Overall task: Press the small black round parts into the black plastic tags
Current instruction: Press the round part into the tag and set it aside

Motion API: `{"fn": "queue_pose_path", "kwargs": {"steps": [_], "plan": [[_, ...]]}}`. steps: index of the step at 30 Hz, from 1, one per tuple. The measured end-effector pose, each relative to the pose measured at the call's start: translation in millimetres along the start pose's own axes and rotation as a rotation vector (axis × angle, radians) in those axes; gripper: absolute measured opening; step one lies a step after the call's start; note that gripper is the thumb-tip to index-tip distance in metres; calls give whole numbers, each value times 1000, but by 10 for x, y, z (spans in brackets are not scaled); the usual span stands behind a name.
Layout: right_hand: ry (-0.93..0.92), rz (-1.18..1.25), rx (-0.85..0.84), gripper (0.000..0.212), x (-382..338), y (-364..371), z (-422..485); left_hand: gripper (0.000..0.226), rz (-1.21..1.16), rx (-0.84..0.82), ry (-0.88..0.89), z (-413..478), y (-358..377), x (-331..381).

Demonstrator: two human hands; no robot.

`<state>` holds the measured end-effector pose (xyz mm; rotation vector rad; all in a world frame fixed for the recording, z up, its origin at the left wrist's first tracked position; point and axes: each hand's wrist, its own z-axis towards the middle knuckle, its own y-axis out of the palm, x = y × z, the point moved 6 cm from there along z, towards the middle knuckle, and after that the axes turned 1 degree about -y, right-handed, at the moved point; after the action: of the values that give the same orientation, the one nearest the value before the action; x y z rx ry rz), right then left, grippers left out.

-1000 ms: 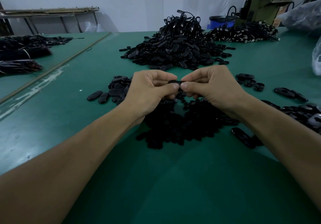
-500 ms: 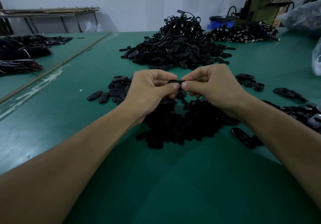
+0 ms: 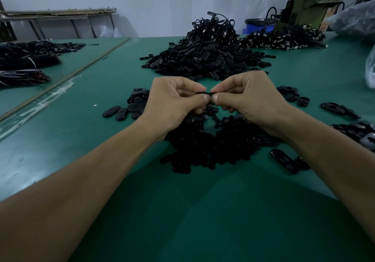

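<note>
Closest in, two bare forearms reach forward over a dark green table mat [image 3: 203, 221] that covers the whole work surface. Past them, a low spread of small black round parts [image 3: 213, 152] lies on the mat directly beneath the hands, with a single oval tag [image 3: 284, 160] just to its right. The left hand [image 3: 172, 103] and the right hand [image 3: 249, 101] meet above that spread, thumbs tip to tip and fingers curled, both pinching one black plastic tag [image 3: 205, 93] held level between them; whether a round part sits in it cannot be told. A small cluster of loose tags [image 3: 132, 107] lies beside the left hand, and more scattered tags [image 3: 341, 109] lie off to the right. Farther back rises a large heap of tags [image 3: 209, 56] with cords tangled at its peak, and behind it to the right a flatter heap with pale metal ends [image 3: 284, 39]. On the left, a thin metal strip [image 3: 71, 72] divides the mat from a second green surface [image 3: 85, 58] carrying dark cord bundles [image 3: 22, 76]. At the back stand a blue tub [image 3: 257, 26], an olive machine [image 3: 308, 7], a crumpled plastic bag [image 3: 353, 22], a metal-framed bench [image 3: 56, 15] and a plain white wall [image 3: 162, 1].
</note>
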<state>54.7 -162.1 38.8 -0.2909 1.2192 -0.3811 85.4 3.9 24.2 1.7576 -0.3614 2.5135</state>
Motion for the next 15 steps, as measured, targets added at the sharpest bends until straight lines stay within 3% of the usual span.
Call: {"fn": "queue_pose_path", "kwargs": {"steps": [8, 15], "plan": [[11, 37, 4, 6, 2, -15, 6, 14, -20, -52, 5, 1, 9, 26], [-54, 6, -6, 9, -17, 6, 18, 13, 9, -2, 23, 6, -23, 38]]}}
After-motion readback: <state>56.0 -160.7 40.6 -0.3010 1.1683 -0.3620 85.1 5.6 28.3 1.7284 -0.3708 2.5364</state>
